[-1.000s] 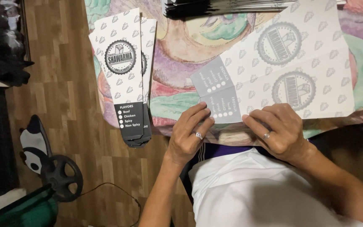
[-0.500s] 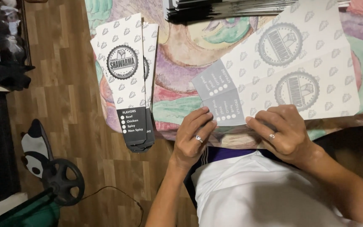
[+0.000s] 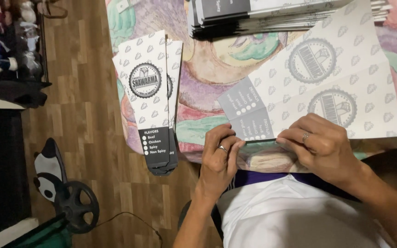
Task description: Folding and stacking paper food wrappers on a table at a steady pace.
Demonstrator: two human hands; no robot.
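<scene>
Both hands are pinching the near edge of the flat printed paper sleeve [image 3: 327, 87], right at its grey end. Left hand [image 3: 218, 158] has thumb and fingers pressed together on the grey corner, right hand [image 3: 323, 148] is doing the same a little further along the same edge, fingers curled over the top (both wearing a ring, if that matters to anyone).

If I had to judge, this looks like creasing or folding along that bottom edge, so the trick is keeping both pinches level with each other and running the fold straight, otherwise the panels end up skewed. Press firm, don't drag.

Sleeve itself fans away from the grip, up and to the right across the colourful tablecloth [image 3: 207, 69], lying flat with only the near edge lifted between the fingers. Off to the left, well apart from the hands, sits a small pile of finished folded sleeves [image 3: 150, 98] hanging over the table edge, and a stack of flat blanks [image 3: 281, 16] lies at the far side.
</scene>
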